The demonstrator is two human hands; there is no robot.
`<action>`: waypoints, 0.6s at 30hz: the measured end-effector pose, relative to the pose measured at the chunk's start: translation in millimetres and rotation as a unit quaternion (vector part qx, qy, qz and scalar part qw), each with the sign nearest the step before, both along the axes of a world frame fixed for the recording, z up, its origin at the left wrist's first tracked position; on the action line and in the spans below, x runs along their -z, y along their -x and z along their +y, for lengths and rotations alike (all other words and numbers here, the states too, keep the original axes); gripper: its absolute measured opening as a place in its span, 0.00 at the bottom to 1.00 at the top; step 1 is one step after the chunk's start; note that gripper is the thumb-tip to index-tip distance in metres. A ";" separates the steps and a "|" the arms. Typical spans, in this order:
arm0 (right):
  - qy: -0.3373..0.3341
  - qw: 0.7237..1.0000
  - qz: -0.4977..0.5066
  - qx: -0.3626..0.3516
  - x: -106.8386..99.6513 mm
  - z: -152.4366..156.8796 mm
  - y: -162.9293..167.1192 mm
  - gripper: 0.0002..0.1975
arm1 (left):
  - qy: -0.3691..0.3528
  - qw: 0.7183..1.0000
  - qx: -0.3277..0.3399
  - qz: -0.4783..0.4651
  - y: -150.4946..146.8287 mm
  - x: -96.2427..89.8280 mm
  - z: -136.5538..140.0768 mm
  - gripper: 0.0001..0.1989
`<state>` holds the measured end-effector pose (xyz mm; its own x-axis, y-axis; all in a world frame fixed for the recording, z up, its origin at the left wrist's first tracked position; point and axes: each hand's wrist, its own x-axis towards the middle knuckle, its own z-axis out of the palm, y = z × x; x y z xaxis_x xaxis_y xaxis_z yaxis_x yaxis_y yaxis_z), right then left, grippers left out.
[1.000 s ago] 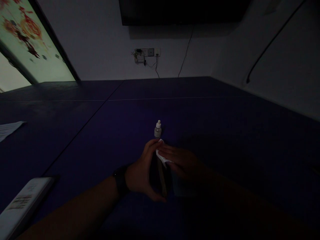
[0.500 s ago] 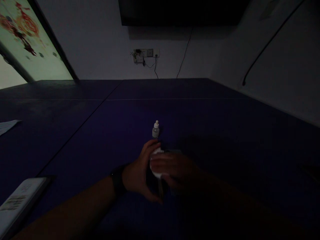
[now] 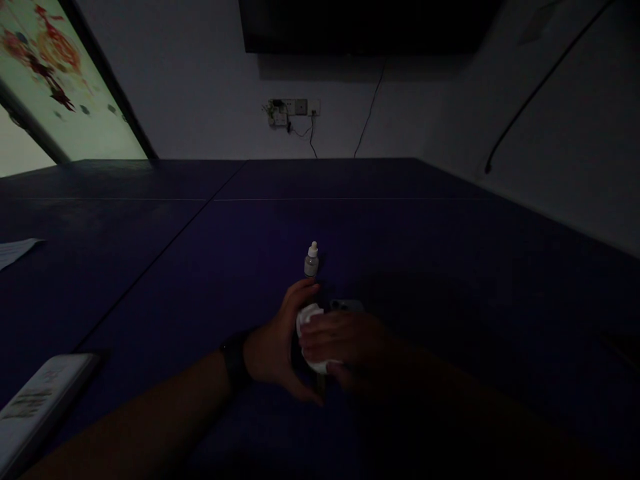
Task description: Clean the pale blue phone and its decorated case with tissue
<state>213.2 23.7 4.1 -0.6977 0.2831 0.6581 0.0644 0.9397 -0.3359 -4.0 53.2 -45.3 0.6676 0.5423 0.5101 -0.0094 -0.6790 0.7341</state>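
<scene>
My left hand [image 3: 280, 347], with a dark band at its wrist, curves its thumb and fingers around the edges of a dark flat object [image 3: 299, 363]. Poor light and my other hand hide most of that object, so its kind is unclear. Pressed onto it by my right hand [image 3: 337, 340] is a crumpled white tissue [image 3: 309, 312], held under closed fingers. Just beyond my left fingertips a small dropper bottle [image 3: 311, 264] with a white cap stands upright. A phone [image 3: 354, 305] with camera lenses shows partly from behind my right hand.
The dark blue table [image 3: 225, 267] reaches to the wall. A white box [image 3: 45, 393] lies at near left, with a paper sheet [image 3: 17, 252] farther back. Wall sockets with cables [image 3: 295, 110] sit below a black screen [image 3: 365, 23]. The room is dim.
My right hand and the tissue have slid slightly towards me over the dark object, baring more of the phone's camera end. My left hand keeps its place.
</scene>
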 end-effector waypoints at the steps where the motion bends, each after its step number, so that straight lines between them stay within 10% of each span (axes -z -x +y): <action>1: -0.004 1.000 -0.003 -0.030 -3.1 -4.3 -1.4 0.13 | -0.005 1.000 0.004 -0.002 -0.1 0.4 0.5 0.79; 8: -0.029 0.993 -0.051 0.106 6.5 8.8 -5.1 0.18 | 0.026 1.000 0.002 -0.002 1.2 -1.9 -0.9 0.78; 13: -0.037 0.997 -0.058 -0.046 3.3 -2.7 -4.5 0.16 | 0.022 1.000 0.018 0.001 2.8 0.8 1.6 0.80; 18: -0.035 0.995 -0.089 -0.027 -4.2 -12.6 -1.7 0.19 | 0.060 0.997 0.010 -0.048 2.1 4.0 6.2 0.80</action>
